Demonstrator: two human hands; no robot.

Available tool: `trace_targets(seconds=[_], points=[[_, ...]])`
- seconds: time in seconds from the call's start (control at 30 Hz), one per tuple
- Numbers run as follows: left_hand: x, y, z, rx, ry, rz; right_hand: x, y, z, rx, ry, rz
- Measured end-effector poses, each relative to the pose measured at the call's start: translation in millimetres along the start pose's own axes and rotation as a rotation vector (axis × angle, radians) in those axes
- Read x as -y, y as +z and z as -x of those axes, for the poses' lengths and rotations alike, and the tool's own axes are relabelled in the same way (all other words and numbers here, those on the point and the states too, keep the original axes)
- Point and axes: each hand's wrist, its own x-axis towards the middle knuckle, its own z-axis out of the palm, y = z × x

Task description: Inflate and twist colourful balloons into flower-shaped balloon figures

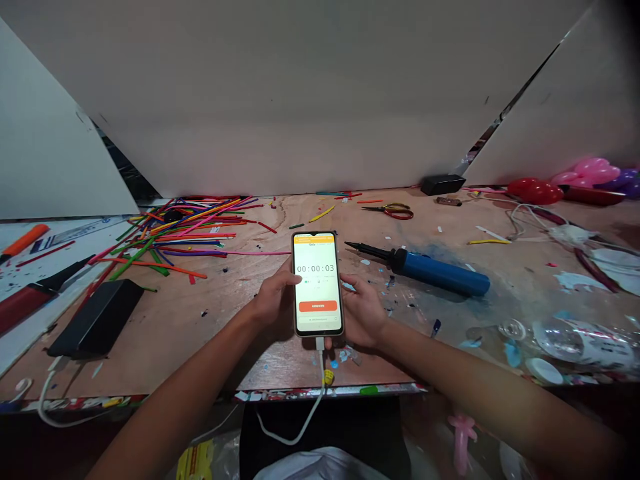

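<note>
A smartphone (318, 290) is held upright between both hands above the front part of the wooden table (195, 320). Its lit screen reads 00:00:03 over an orange button. My left hand (277, 297) grips the phone's left edge, thumb over the screen's side. On the right edge, my right hand (364, 310) closes round the phone, its fingers partly hidden behind it. A white charging cable (320, 380) is plugged into the phone's bottom and loops below the table edge. Past my right hand lies a blue balloon pump (440, 272), nozzle pointing left.
Many uninflated balloons (200, 227) lie heaped at the back left. A black box-shaped device (100, 320) sits at the left front. Scissors (393, 211) rest near the back. To the right are a plastic bottle (575, 343) and inflated balloons (535, 191). White panels (300, 93) stand behind.
</note>
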Motion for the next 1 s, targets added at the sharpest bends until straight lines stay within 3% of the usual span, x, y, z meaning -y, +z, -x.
trace_targets(seconds=[0.5, 1.0], points=[[-1.3, -2.3, 4.4, 0.063, -0.078, 0.031, 1.6, 7.0, 2.6, -0.067, -0.003, 0.052], [5.4, -10.1, 1.1, 0.031, 0.017, -0.051, 0.1, 3.8, 1.6, -0.043, -0.035, 0.050]])
